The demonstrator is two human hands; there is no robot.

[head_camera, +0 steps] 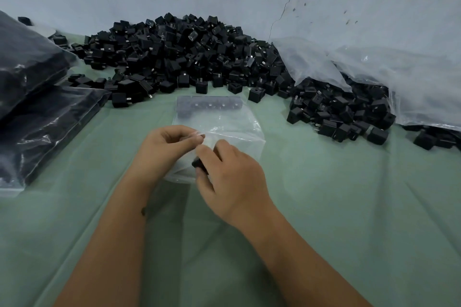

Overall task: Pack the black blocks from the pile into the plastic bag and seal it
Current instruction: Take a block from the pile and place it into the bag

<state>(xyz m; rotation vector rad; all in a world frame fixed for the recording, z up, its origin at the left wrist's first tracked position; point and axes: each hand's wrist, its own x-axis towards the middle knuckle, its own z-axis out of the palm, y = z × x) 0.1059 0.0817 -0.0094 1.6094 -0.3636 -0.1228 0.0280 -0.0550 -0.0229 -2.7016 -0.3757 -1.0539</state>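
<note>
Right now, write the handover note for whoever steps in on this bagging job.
Left hand: pinches the near open edge of the plastic bag, holding the mouth up.
Right hand: holds one black block at the bag mouth.
Bag lies on the green cloth; a row of blocks already sits at its far end.
Pile lies behind the bag.
Done: some blocks are in the bag.
Left: drop this block in, keep filling, seal the bag.
</note>
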